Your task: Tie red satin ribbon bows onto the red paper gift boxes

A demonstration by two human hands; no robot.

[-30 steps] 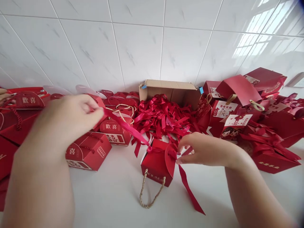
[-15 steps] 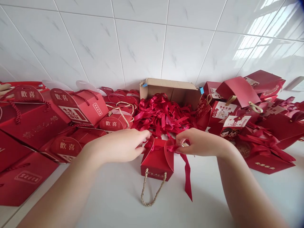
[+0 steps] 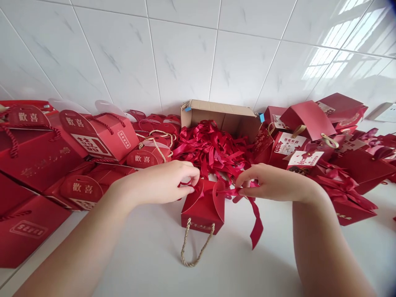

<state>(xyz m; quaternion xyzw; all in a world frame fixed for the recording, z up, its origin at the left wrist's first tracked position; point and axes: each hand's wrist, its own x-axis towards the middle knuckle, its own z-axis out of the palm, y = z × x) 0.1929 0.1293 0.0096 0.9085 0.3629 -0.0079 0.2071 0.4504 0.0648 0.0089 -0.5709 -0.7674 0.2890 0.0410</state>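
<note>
A small red gift box (image 3: 202, 212) stands upright on the white tabletop, its curved flaps folded together at the top. Its gold rope handle (image 3: 191, 264) droops towards me. Red ribbon (image 3: 256, 225) runs through the flaps and out to the right, where the tail dangles. At the box's left side, my left hand (image 3: 173, 181) is closed in a pinch on the ribbon, close against the flap; the fingers partly hide it. My right hand (image 3: 269, 181) pinches the ribbon a short way right of the box, holding that stretch nearly level.
Behind the box, a cardboard carton (image 3: 225, 109) lies with a heap of loose red ribbons (image 3: 213, 148) spilling out. Stacked red gift boxes (image 3: 40, 165) crowd the left. More red boxes (image 3: 309, 119), some with bows, pile up on the right. A tiled wall (image 3: 185, 53) rises behind.
My right hand has moved right, away from the box, drawing the ribbon out; its tail has swung right and up. My left hand stays by the left flap. The view has shifted slightly.
</note>
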